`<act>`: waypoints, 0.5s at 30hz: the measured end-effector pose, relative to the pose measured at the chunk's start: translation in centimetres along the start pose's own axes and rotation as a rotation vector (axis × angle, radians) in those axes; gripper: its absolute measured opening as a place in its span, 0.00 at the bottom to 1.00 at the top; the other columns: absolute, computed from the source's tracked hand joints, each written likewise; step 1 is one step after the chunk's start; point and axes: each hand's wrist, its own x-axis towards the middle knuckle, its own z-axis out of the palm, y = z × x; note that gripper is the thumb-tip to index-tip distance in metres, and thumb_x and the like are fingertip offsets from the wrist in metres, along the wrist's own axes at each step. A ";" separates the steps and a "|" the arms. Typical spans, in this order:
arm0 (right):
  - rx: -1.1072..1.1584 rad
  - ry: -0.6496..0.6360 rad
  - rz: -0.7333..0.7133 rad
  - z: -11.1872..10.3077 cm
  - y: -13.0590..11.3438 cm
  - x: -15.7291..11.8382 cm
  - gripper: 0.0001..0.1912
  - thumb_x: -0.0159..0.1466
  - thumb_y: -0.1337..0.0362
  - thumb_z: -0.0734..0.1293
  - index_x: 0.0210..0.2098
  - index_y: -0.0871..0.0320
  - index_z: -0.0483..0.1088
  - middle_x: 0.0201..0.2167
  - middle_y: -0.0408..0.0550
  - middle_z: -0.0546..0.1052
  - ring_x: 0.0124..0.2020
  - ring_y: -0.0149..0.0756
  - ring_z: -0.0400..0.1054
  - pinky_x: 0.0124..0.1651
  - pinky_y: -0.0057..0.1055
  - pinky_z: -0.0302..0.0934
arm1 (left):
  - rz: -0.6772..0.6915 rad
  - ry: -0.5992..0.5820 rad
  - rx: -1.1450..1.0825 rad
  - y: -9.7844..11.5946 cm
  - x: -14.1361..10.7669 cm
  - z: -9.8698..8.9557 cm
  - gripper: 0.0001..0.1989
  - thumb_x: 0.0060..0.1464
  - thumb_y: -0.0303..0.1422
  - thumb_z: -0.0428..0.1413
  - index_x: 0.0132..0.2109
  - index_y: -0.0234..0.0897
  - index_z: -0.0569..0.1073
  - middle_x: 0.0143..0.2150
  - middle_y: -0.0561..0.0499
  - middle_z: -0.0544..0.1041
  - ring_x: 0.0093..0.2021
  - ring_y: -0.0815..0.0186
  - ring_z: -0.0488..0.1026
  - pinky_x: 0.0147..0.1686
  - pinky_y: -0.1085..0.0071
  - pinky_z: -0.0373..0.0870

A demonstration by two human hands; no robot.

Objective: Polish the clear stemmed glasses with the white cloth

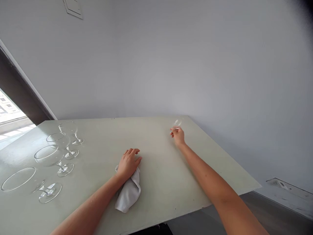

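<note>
My right hand (178,135) is reached out to the far right part of the table, its fingers closed round a wine glass (178,123). Only the blurred, clear bowl shows above the fingers; the rest is mostly hidden. Nearer the middle, my left hand (128,163) lies palm down over a crumpled light grey cloth (129,195), with its fingers stretched out past the cloth. Along the left side stand several clear stemmed wine glasses in a slanting row, among them the nearest glass (50,192) and the farthest glass (78,141).
The pale green table (156,182) has its near edge below the hands and a right corner close to the grey wall (210,58). A window (9,107) with a dark frame is at the left. A socket plate (288,186) sits low on the right wall.
</note>
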 end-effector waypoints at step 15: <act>-0.150 0.300 0.083 -7.0 3.8 8.5 0.10 0.50 0.69 0.63 0.33 0.60 0.62 0.26 0.43 0.70 0.17 0.24 0.60 0.18 0.23 0.55 | -0.063 -0.087 -0.072 0.1 0.4 -0.5 0.08 0.49 0.28 0.48 0.34 0.40 0.71 0.35 0.51 0.72 0.39 0.64 0.68 0.41 0.67 0.61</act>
